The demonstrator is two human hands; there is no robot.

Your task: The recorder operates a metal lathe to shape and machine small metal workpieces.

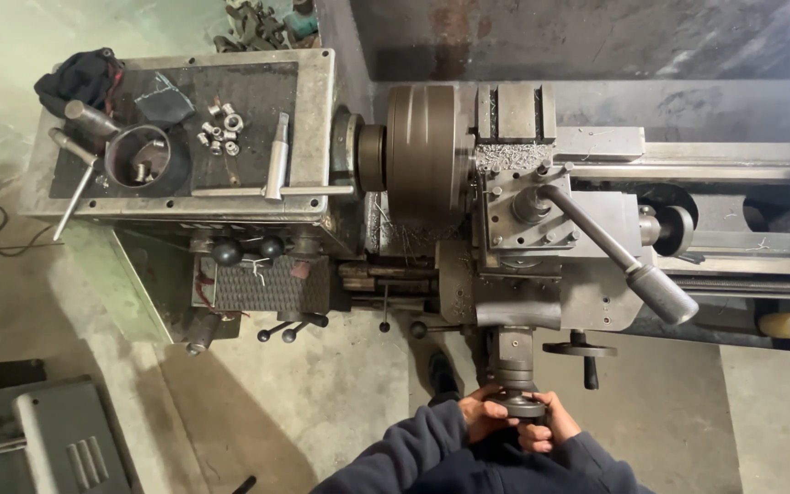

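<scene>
From the head view, my left hand (485, 413) and right hand (544, 426) are both wrapped tight around the cross-slide handwheel (518, 403), which juts out just below the lathe's carriage (596, 302), right of the chuck (422, 155).

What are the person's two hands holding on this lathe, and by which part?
Both the left hand and the right hand grip the round handwheel at the machine's front, one on each side of its rim.
</scene>
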